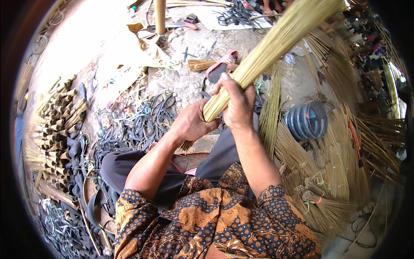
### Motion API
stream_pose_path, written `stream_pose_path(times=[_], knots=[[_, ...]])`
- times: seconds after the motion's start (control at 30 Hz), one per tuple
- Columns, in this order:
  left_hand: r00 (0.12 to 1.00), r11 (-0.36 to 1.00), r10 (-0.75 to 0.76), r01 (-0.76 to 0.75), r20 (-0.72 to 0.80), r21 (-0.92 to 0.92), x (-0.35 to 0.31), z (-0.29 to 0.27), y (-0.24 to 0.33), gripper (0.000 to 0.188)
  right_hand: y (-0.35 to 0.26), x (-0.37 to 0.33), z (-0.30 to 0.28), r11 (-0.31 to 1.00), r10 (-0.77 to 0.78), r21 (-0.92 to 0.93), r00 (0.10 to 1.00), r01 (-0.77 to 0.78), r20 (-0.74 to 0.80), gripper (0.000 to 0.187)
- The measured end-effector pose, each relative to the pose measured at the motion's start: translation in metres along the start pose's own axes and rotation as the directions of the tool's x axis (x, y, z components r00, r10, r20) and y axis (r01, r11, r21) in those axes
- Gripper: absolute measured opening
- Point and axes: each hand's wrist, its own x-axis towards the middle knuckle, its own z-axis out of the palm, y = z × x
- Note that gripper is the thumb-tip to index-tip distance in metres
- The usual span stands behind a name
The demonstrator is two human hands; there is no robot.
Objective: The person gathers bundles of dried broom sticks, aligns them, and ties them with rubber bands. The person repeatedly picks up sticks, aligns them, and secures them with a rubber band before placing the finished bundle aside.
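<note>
A long bundle of thin yellow-green broom straws [276,47] slants up to the right in front of me, fanning wider at its far end. My right hand [238,103] is wrapped round it near its lower end. Against that same end, my left hand [189,123] is closed, its fingers partly hidden behind the bundle. Dark straw tips [186,145] poke out beneath my left hand; whether they belong to the same bundle I cannot tell. Under my hands, between my crossed legs, lies a wooden board [202,146].
Several tied bundles [58,125] are stacked at left. Black rubber strips [146,116] litter the ground. At right are loose straws [332,159] and a dark ribbed container [306,120]. Ahead are a sandal [222,65], a wooden post [160,17] and a knife [172,25].
</note>
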Motion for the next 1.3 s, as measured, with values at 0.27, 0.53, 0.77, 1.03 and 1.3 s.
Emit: stream_pose_path(times=[0.27, 0.53, 0.77, 1.03, 1.3], knots=[[0.961, 0.571, -0.14, 0.276, -0.239, 0.773, -0.023, -0.076, -0.026, 0.019, -0.088, 0.047, -0.149, 0.963, -0.092, 0.204, 0.928, 0.175, -0.361, 0.024], [0.793, 0.387, 0.086, 0.532, -0.603, 0.754, -0.105, -0.208, -0.028, 0.024, -0.136, -0.01, -0.414, 0.902, -0.122, 0.064, 0.394, 0.426, -0.911, 0.068], [0.753, 0.827, -0.298, 0.51, -0.587, 0.234, -0.067, -0.174, -0.017, 0.014, 0.056, -0.007, -0.227, 0.891, 0.19, -0.405, 0.979, -0.204, -0.076, 0.056], [0.819, 0.762, -0.549, 0.409, -0.168, -0.502, -0.015, 0.004, -0.089, 0.018, 0.129, -0.026, -0.094, 0.785, 0.522, -0.467, 0.841, -0.407, 0.143, 0.052], [0.571, 0.484, -0.816, 0.763, 0.095, -0.429, -0.003, 0.083, -0.191, 0.027, 0.198, -0.069, -0.133, 0.457, 0.792, -0.618, 0.609, -0.64, -0.046, 0.057]])
